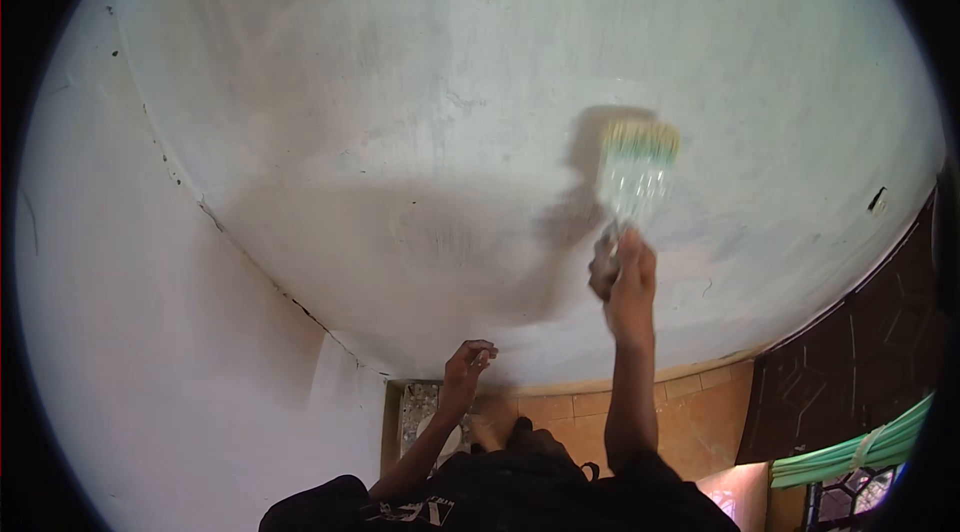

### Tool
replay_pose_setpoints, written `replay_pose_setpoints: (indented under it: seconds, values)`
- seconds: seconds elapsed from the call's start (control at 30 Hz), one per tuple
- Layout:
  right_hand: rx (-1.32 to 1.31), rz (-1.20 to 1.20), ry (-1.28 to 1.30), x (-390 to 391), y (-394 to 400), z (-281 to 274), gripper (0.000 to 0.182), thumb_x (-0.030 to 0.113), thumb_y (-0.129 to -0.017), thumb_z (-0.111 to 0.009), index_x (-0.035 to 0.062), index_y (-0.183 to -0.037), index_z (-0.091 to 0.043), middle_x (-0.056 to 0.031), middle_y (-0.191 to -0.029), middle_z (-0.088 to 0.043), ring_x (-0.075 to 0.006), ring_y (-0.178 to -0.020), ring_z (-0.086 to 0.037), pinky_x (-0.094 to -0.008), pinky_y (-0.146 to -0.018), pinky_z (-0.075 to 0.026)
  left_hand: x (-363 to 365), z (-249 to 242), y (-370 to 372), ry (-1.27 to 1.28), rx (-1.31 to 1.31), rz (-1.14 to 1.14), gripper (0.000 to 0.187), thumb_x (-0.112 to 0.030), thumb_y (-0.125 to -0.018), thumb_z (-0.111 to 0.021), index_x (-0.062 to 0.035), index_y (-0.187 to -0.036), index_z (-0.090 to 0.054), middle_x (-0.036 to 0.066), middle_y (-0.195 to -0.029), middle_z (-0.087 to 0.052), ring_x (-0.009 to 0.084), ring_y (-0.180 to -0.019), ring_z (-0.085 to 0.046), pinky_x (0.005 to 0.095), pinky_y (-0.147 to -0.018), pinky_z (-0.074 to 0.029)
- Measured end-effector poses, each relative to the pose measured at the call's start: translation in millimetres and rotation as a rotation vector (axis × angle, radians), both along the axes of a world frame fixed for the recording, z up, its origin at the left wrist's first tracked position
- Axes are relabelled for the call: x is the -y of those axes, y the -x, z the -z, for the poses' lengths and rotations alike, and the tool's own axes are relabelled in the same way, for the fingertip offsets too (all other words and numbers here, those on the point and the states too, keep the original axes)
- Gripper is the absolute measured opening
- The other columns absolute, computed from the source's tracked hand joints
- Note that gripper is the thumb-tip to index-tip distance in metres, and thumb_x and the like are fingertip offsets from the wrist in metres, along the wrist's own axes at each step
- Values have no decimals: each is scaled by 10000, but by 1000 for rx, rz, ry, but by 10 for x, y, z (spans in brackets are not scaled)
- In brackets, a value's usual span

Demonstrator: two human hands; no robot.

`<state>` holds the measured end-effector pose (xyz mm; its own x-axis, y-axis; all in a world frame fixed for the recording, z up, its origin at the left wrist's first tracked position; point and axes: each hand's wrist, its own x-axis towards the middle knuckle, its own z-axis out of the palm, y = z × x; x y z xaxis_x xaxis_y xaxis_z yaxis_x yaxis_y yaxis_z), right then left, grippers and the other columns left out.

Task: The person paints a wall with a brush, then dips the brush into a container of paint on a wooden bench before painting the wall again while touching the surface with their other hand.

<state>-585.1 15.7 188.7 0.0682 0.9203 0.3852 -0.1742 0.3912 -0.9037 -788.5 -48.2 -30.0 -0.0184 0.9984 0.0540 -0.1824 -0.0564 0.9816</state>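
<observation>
My right hand (622, 267) is closed around the handle of a wide paintbrush (636, 177), held upright against the pale wall (480, 82). The brush has yellowish bristles with a greenish band, and its lower part is white and streaked. Some motion blur softens the brush and the hand. Lower down and to the left, my left hand (470, 360) is raised in front of the wall's bottom part. Its fingers are curled in loosely, and nothing shows in them.
A side wall (150, 332) meets the painted wall at a cracked corner (250, 262). Orange tiles (590, 422) cover the floor below. At right are a dark patterned panel (840, 362), a green curtain (860, 457) and a window grille (850, 502). A small dark hole (877, 200) marks the wall.
</observation>
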Motion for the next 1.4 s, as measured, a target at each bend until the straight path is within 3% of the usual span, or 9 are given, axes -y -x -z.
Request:
replay_pose_setpoints:
  seconds: [0.1,0.27,0.43,0.53,0.83,1.0,1.13,1.27,1.4]
  values:
    - [-70,-45,35,-240,-134,-44,401,451,-1020,-406,100,-836,-470,60,-584,-347,-22,-421,-246,-203,-371,-187,-39,-10,-41,-13,33,33,196,-221,-986,-547,-53,-1082,-579,38,-1023,-631,132,-1000,-587,304,-871,-460]
    - [-136,-140,268,65,-101,682,408,480,-1007,-420,95,-880,-462,60,-589,-344,-23,-430,-250,-201,-381,-177,-126,81,-121,-5,60,26,171,-175,-984,-546,-35,-1078,-574,44,-1021,-633,131,-1002,-580,299,-872,-452]
    - [-121,-2,149,119,-116,189,378,443,-1011,-436,83,-907,-477,20,-627,-438,-34,-438,-297,-191,-383,-224,-79,21,-155,-25,53,61,238,-272,-984,-550,-55,-1075,-586,51,-1032,-623,141,-1000,-587,322,-881,-464]
    - [-113,-7,103,-122,-176,-213,385,440,-1017,-425,83,-883,-477,31,-631,-417,-31,-446,-282,-197,-397,-224,-61,-56,-163,-25,17,71,127,-94,-965,-543,-7,-1051,-579,61,-1015,-635,147,-996,-586,308,-928,-447]
    - [-121,-102,212,178,-67,544,367,422,-1032,-383,109,-849,-440,69,-577,-320,-16,-431,-234,-203,-372,-175,-95,108,-123,32,30,29,129,-106,-967,-540,-12,-1035,-594,64,-1009,-637,153,-994,-598,315,-920,-460]
    - [-42,-52,92,-66,-40,-57,413,443,-1030,-381,96,-815,-445,51,-576,-353,-25,-437,-265,-212,-392,-198,-85,35,-119,-45,-91,102,296,-111,-963,-543,-31,-1247,-520,84,-1246,-567,172,-1109,-572,325,-917,-473]
    - [17,-10,103,-121,32,535,447,490,-1013,-391,101,-795,-421,58,-575,-333,-24,-435,-267,-209,-390,-191,-47,-300,-126,-140,-199,67,478,-83,-949,-551,-64,-1404,-404,89,-1423,-447,187,-1187,-541,341,-926,-478]
    - [-136,-141,250,174,78,849,400,419,-1031,-384,93,-809,-448,62,-564,-330,-18,-441,-283,-208,-391,-205,-41,-260,-77,-119,-191,77,485,-65,-941,-552,-77,-1406,-411,88,-1431,-441,194,-1198,-537,351,-937,-475]
    - [-50,8,68,139,31,340,395,391,-1043,-364,87,-811,-464,64,-554,-337,-19,-444,-288,-206,-396,-222,-105,-35,-51,-127,-189,127,362,-78,-940,-555,-68,-1299,-509,83,-1427,-447,201,-1218,-524,353,-945,-471]
